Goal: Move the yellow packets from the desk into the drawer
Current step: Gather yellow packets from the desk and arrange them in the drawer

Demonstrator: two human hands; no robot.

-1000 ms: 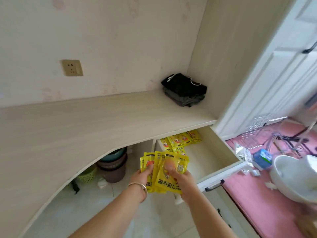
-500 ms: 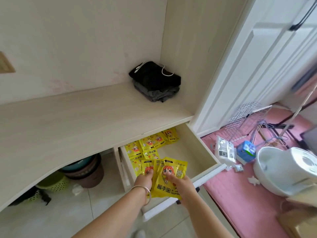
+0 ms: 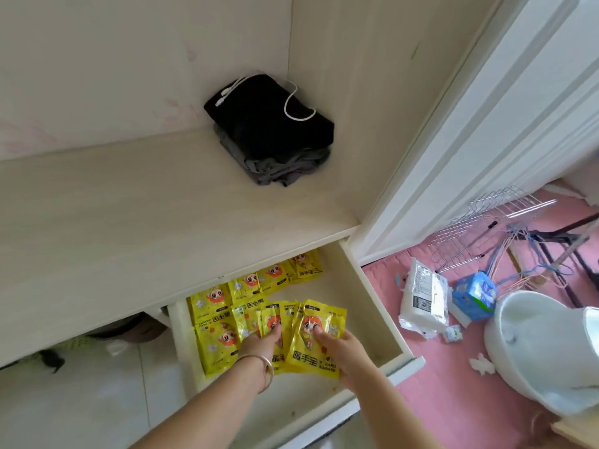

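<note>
Both hands have advanced with the fanned bundle of yellow packets (image 3: 311,338) from in front of the desk edge to a position over the open drawer (image 3: 372,306), lower centre of the frame, and the viewpoint has tilted further down. Head view: the left hand (image 3: 262,346), a bangle on its wrist, pinches the left portion of the bundle, thumb on top; the right hand (image 3: 340,348) grips the right portion, thumb pressed on the front packet. Further packets already lie flat in rows along the drawer's left and rear area, partly under the desk (image 3: 129,228) edge. No yellow packets are visible on the desk surface; only folded dark clothing (image 3: 275,137) occupies its upper-centre corner. Judged from appearance, the packets are light, thin, flexible foil-type pouches with smooth faces, liable to slide across one another. Hold the stack across its lower half with thumb opposing fingers, and lower it flat before releasing.
</note>
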